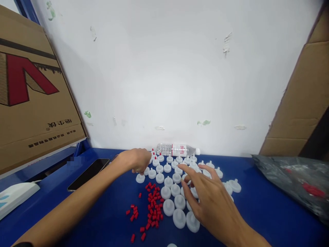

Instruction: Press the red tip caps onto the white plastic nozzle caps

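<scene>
My left hand [140, 160] is closed at the left edge of a group of white round caps with short spouts [167, 167]. Its fingertips point down and hide whatever they may hold. A white spouted cap [140, 178] lies just below it. My right hand [205, 192] hovers over the right part of the group, fingers spread and bent, and covers several white caps. Small red caps [154, 204] are scattered in a loose pile left of the white ones. Near my left hand, a few white pieces carry a red cap [160, 155] on the spout.
A clear plastic bottle [177, 150] lies on its side against the white wall. A phone [88, 174] and a white device [17, 197] are on the left. A grey plastic bag [290, 181] with red pieces sits at right. Cardboard [38, 79] stands at left.
</scene>
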A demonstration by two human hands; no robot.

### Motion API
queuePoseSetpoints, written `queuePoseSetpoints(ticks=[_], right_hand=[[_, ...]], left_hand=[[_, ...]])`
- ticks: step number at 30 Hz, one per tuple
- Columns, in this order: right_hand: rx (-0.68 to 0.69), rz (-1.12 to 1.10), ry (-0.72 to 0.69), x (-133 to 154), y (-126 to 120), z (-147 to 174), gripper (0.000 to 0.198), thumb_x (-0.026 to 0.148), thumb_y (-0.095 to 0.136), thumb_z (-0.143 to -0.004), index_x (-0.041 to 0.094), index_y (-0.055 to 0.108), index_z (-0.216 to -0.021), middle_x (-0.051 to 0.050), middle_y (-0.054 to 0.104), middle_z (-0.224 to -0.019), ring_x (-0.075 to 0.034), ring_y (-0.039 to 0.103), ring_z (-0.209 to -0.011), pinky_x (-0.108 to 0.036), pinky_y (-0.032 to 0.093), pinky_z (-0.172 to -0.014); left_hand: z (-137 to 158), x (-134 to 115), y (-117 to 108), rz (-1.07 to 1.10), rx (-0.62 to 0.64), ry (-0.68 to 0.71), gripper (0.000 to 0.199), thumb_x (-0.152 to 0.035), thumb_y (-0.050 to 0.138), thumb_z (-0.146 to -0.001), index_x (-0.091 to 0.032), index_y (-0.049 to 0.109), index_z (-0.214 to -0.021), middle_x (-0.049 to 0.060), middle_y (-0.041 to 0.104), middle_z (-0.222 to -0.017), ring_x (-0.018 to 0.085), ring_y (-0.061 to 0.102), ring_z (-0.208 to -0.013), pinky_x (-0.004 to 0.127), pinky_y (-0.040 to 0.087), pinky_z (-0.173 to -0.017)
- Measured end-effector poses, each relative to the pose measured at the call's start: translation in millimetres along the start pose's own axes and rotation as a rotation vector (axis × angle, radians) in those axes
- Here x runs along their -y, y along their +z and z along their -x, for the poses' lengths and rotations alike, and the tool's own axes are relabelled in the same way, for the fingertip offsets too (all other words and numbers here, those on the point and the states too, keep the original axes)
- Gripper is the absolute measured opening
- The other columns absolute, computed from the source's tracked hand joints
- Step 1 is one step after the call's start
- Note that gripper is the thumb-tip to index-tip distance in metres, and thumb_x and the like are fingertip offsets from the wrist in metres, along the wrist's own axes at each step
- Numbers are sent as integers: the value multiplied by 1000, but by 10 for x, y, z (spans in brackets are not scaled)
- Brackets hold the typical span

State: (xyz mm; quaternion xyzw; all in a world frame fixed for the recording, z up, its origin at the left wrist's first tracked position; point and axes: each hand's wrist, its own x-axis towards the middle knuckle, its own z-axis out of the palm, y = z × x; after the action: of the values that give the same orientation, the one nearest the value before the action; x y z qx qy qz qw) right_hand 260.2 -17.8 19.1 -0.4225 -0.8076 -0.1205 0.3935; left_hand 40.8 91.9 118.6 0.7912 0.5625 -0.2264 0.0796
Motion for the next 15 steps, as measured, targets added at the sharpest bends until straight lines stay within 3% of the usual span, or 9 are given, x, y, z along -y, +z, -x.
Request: queuePoseSetpoints(ticks=[6,12,15], right_hand=[[19,-14,-13,23,-5,-8,43,13,44,-102,22,46,-144,2,70,-80,-16,67,-71,-50,38,-109],[26,-23,-13,25,3,-9,43,12,46,-102,23,47,-143,2,71,-81,-15,68,-73,-49,38,-108],[26,-27,-21,26,4,-4,43,11,46,-101,23,48,-142,2,71,-83,-15,68,-73,-48,38,-108]], left_hand=[[38,51,3,-8,-1,3,10,-19,79,-70,-15,77,-79,6,68,-57,22,65,-56,32,53,-58],[16,115,-73,-109,-259,-66,25,-17,55,-89,-15,77,-101,19,77,-104,30,72,-91,37,53,-76],[-146,174,-46,-121,-304,-68,30,-21,55,-92,-16,74,-113,21,74,-116,32,71,-100,38,52,-81]])
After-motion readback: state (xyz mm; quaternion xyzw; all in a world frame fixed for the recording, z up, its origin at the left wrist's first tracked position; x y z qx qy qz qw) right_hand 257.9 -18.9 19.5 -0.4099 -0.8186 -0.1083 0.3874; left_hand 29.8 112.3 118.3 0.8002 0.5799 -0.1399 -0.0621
